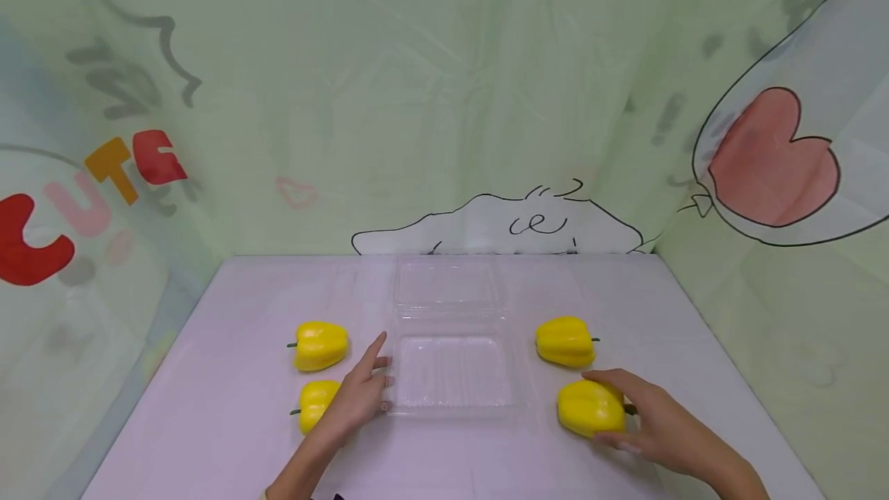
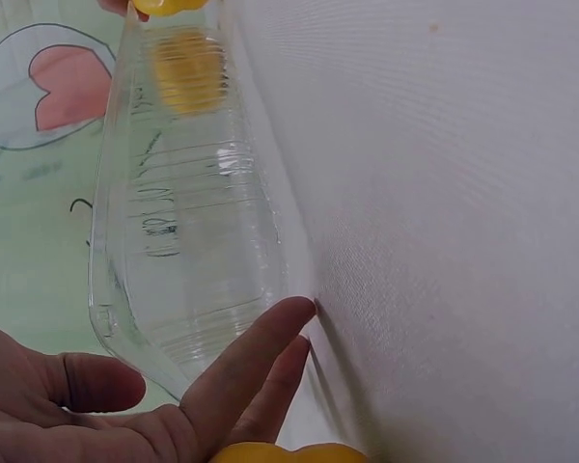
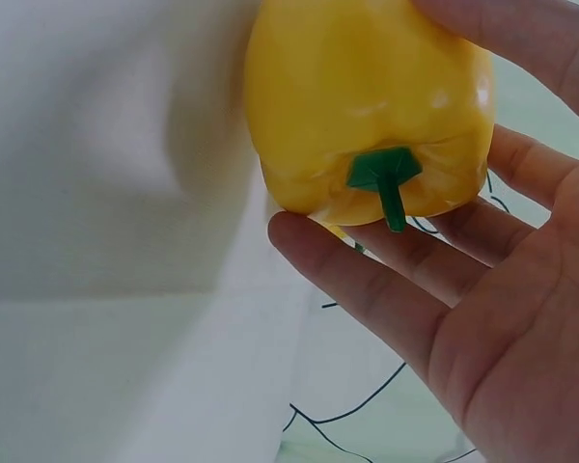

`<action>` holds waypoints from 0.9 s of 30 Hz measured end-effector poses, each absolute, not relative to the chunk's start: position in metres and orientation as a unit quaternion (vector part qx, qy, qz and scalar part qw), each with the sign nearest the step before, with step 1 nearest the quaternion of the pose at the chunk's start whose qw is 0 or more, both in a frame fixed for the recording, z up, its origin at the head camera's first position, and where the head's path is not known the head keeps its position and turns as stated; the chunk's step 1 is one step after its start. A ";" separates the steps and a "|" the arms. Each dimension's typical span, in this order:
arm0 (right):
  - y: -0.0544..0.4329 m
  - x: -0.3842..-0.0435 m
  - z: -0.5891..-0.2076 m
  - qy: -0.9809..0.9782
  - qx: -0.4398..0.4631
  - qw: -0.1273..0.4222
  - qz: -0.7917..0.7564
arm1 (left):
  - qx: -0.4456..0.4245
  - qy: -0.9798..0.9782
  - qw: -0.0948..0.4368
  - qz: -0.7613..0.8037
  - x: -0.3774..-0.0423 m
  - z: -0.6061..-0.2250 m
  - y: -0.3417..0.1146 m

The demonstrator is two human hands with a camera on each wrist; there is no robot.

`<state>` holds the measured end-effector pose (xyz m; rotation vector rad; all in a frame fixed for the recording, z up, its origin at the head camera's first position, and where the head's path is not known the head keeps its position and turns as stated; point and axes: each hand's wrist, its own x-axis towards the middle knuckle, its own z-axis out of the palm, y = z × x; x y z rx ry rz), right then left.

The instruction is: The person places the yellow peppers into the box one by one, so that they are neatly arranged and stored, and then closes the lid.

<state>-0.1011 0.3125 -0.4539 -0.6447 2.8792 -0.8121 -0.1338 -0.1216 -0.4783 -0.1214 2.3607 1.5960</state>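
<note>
My right hand (image 1: 656,424) grips a yellow bell pepper (image 1: 589,409) from its stem side, thumb and fingers on opposite sides. The right wrist view shows its green stem (image 3: 390,183) pointing toward the palm. Another yellow bell pepper (image 1: 566,342) lies just behind it. My left hand (image 1: 356,400) has its fingers extended at the left side of a clear plastic clamshell box (image 1: 454,412), which stands with its lid folded back. In the left wrist view, the fingertips (image 2: 294,311) are near the tabletop beside the box wall (image 2: 106,241).
To the left lie two more yellow bell peppers, a rear one (image 1: 321,346) and a front one (image 1: 316,405) partly hidden by my left hand. A white-covered table (image 1: 229,376) carries everything. Printed fabric (image 1: 430,99) hangs around its back and sides.
</note>
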 end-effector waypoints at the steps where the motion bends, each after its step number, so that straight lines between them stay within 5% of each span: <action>1: 0.312 -0.101 -0.454 0.940 -0.210 0.041 -0.265 | -0.043 0.819 0.144 0.554 -0.134 -0.478 -0.122; 27: 0.308 -0.097 -0.440 0.925 -0.234 -0.028 -0.298 | -0.031 0.822 0.142 0.551 -0.132 -0.477 -0.120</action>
